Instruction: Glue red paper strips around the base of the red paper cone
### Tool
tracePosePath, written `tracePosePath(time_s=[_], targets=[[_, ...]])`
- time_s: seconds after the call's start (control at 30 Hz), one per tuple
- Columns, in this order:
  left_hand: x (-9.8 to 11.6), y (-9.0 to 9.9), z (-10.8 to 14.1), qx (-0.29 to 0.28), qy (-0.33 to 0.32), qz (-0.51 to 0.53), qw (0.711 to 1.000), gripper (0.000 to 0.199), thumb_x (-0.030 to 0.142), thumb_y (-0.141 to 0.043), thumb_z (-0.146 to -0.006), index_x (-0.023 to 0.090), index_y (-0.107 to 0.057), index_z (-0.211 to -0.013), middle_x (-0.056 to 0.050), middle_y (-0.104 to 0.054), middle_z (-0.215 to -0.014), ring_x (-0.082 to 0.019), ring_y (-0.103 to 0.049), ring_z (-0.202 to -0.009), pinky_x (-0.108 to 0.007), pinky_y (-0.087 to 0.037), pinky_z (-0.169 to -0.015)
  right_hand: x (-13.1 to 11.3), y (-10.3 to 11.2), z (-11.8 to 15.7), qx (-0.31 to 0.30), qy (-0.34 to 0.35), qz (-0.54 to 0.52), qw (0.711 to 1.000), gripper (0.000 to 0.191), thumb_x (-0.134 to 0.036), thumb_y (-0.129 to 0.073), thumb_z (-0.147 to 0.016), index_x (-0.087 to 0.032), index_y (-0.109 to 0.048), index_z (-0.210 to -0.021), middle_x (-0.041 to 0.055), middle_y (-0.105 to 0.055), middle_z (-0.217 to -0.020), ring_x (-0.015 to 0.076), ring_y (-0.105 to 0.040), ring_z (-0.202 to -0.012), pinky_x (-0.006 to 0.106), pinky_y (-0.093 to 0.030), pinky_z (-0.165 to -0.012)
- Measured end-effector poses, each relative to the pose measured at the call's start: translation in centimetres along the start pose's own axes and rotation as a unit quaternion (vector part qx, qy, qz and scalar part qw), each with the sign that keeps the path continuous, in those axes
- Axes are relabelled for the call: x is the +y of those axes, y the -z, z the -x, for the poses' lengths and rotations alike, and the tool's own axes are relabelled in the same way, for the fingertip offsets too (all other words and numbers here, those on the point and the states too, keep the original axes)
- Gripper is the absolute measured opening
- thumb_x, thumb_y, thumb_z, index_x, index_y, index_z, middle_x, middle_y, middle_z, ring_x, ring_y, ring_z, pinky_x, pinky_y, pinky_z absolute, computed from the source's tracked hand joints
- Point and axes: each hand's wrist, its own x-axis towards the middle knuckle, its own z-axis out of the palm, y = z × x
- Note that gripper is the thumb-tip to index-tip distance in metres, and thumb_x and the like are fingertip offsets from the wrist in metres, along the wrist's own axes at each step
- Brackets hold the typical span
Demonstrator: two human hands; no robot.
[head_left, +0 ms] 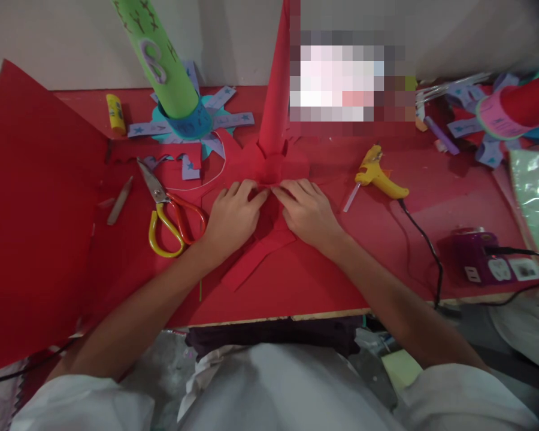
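Note:
My left hand (234, 211) and my right hand (312, 211) meet at the near side of a red paper piece (256, 160). The fingertips of both hands are bent in and pinch its edge, almost touching each other. Rising from the middle of this piece is a tall red paper tube (276, 90). A red paper strip (250, 266) slants toward me below the hands. To the left of my left hand lie scissors (159, 194) with one yellow and one red handle. A yellow glue gun (379, 176) rests to the right of my right hand.
A green paper tube (175, 84) in a blue collar stands at the back left, near a yellow glue stick (115, 114). A large red board (36, 221) rises at the left. On the right are a purple power box (478, 257), a cord and another red tube (530, 105).

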Motion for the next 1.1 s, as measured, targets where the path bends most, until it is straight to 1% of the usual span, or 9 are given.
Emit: tracePosePath(time_s=[0.23,0.43,0.6,0.77,1.1], targets=[[0.1,0.11,0.07,-0.007,0.004,-0.002,1.0,0.04,0.018,-0.047,-0.104,0.019,-0.067,-0.139,-0.015,-0.067,-0.128,-0.031,-0.064,-0.111,-0.046,-0.053,-0.086,-0.23,0.36,-0.1,-0.047,-0.017,0.018,0.999,0.046,-0.015,-0.044,-0.105,-0.013,-0.064,-0.147,0.0168,-0.067,-0.133,0.0321,-0.055,-0.113,0.047,-0.043,-0.097],[0.17,0.11,0.06,-0.013,0.006,-0.005,1.0,0.042,0.018,-0.045,-0.104,0.019,-0.065,-0.142,-0.016,-0.067,-0.129,-0.032,-0.064,-0.111,-0.047,-0.053,-0.088,-0.24,0.29,-0.18,-0.047,-0.012,0.031,0.998,0.046,-0.015,-0.043,-0.106,-0.013,-0.064,-0.146,0.0161,-0.068,-0.133,0.0316,-0.055,-0.113,0.046,-0.043,-0.097],[0.32,0.38,-0.02,-0.021,0.004,-0.014,1.0,0.042,0.019,-0.044,-0.105,0.018,-0.066,-0.141,-0.017,-0.066,-0.128,-0.033,-0.064,-0.111,-0.049,-0.053,-0.086,-0.23,0.29,-0.11,-0.044,-0.006,0.033,0.998,0.044,-0.015,-0.042,-0.107,-0.011,-0.066,-0.144,0.0157,-0.07,-0.13,0.0308,-0.055,-0.113,0.045,-0.042,-0.098],[0.45,0.57,-0.11,-0.032,0.002,-0.018,0.999,0.043,0.018,-0.044,-0.105,0.017,-0.065,-0.142,-0.017,-0.066,-0.128,-0.033,-0.064,-0.113,-0.049,-0.054,-0.088,-0.25,0.32,-0.08,-0.046,-0.008,0.03,0.998,0.043,-0.015,-0.042,-0.107,-0.013,-0.067,-0.142,0.0158,-0.069,-0.129,0.0305,-0.056,-0.113,0.045,-0.042,-0.097],[0.54,0.75,-0.22,-0.035,0.003,-0.034,0.999,0.042,0.018,-0.045,-0.104,0.017,-0.066,-0.141,-0.017,-0.066,-0.129,-0.033,-0.065,-0.11,-0.047,-0.055,-0.085,-0.47,0.4,-0.13,-0.056,-0.016,0.03,0.998,0.044,-0.015,-0.04,-0.107,-0.013,-0.066,-0.143,0.0163,-0.068,-0.13,0.0311,-0.054,-0.113,0.046,-0.042,-0.097]])
